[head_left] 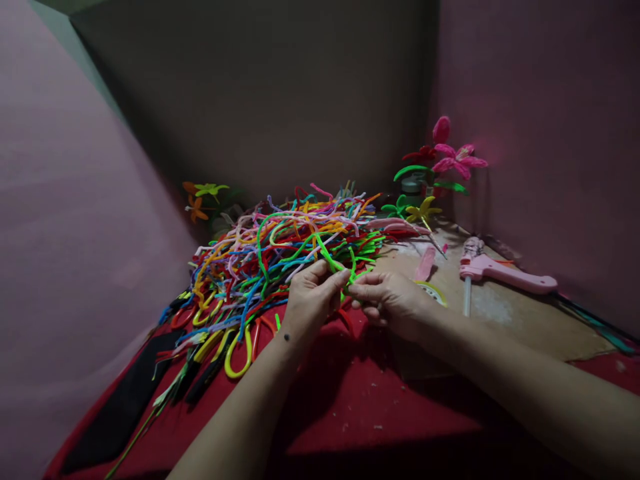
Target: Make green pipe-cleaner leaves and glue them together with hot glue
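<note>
Green fuzzy stems [326,252] btwn L hand [313,288] & R hand [389,298], on nr side of multicoloured pile [295,230], above desk [370,417]. Both pinch them, thumb to fingers. Prob. v. light, bendy, non-slip; may kink, so best grip nr where strands meet.

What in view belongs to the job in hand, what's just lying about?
In the job:
bright green pipe cleaners, pinched by left hand and right hand
pipe-cleaner pile, likely stock

Seemingly idle:
pink glue gun
pink flower
orange flower
</note>
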A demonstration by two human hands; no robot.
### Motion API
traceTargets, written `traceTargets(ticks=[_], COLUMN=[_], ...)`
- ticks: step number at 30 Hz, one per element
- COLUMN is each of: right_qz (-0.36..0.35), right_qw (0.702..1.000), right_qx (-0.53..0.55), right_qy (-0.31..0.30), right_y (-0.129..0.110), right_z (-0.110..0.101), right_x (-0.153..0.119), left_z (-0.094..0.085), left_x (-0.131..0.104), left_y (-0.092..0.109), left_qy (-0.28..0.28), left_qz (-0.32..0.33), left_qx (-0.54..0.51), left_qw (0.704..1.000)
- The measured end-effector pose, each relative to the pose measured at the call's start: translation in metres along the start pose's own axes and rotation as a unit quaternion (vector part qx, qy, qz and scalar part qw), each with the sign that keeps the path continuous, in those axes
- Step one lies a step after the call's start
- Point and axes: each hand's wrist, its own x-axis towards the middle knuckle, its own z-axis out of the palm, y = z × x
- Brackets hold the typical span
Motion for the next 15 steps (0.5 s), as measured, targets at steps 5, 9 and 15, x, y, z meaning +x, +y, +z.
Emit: traceTargets(ticks=[5,9,15], right_qz=[-0.096,-0.225,-0.251], right_qw=[0.984,0.913,0.863], right_qx=[-0.149,-0.339,-0.436], right_qy=[-0.019,0.011,0.053], right_y=[-0.0001,0.0008,0.0030], right_z=[0.0062,0.0074,0.0060], right_x=[-0.0069,-0.0085,-0.0069], left_z=[0.0005,-0.0003,-0.0002], left_x=[0.0015,0.0018,0.0001], left_y=[0.0008,0.0009,0.0002], left_qy=[0.045,0.052,0.063], left_qz=[-0.010,-0.027,-0.033], left_qx=[0.022,0.008,0.018], left_qw=[0.999,0.998,0.997])
